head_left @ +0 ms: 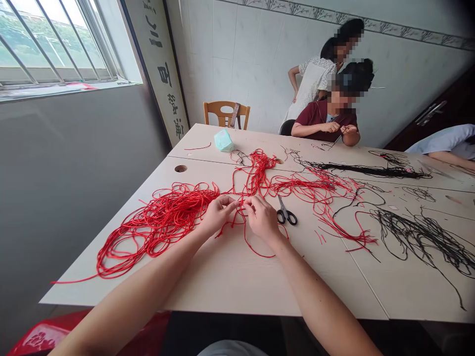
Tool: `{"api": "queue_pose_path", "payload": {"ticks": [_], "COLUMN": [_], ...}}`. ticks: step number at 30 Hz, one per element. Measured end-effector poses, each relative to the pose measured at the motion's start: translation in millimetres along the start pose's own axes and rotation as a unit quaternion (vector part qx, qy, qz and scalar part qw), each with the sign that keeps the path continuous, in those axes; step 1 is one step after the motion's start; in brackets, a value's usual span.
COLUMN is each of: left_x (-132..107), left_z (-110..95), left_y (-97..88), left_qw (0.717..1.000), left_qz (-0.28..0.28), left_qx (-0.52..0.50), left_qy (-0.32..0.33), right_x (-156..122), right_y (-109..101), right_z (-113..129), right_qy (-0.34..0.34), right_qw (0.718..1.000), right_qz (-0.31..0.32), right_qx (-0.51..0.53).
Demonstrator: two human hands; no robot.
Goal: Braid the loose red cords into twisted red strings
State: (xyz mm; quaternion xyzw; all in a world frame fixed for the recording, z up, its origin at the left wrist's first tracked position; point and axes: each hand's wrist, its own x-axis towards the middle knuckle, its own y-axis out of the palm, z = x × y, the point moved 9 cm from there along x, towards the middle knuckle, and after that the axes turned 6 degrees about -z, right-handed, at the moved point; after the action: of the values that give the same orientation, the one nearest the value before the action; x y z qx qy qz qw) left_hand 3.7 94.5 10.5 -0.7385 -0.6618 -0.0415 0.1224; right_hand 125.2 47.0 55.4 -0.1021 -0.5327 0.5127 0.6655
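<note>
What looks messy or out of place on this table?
The red cord sprawls in a snarled tangle across the table, with short loose pieces lying beyond the black-handled scissors. A crumpled pale green object at the far end looks out of place, because it is neither cord nor a tool.

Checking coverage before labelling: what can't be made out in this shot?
Head view:
The red cord in the left hand and right hand: the fingers hide whether it is gripped.
The seated co-worker's hands: too small to show what they hold.
The pale blue sleeve: right edge cuts off its wearer.
The red plastic item: bottom edge cuts it off.
</note>
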Motion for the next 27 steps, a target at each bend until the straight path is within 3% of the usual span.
{"api": "queue_pose_path", "payload": {"ticks": [3, 6, 14, 20, 27], "left_x": [7, 9, -13, -8, -9], "left_z": [0, -3, -20, -9, -10], "left_y": [-16.6, -22.7, 19.2, 9.8, 8.9], "left_qw": [0.999, 0.998, 0.987, 0.993, 0.991], "left_qz": [-0.05, -0.06, 0.07, 0.025, -0.027], "left_qx": [0.004, -0.024, -0.136, -0.111, -0.127], "left_qy": [-0.002, -0.014, -0.047, -0.043, -0.029], "right_x": [1, 4, 2, 0, 4], "right_y": [-5, -15, -10, -1, -9], "right_z": [0, -11, -4, 3, 6], "right_qy": [-0.02, 0.003, 0.001, -0.014, -0.019], "right_qw": [0.999, 0.998, 0.999, 1.0, 0.999], "right_qz": [-0.021, -0.059, -0.046, -0.019, -0.038], "right_qx": [-0.024, -0.027, 0.001, -0.004, -0.025]}}
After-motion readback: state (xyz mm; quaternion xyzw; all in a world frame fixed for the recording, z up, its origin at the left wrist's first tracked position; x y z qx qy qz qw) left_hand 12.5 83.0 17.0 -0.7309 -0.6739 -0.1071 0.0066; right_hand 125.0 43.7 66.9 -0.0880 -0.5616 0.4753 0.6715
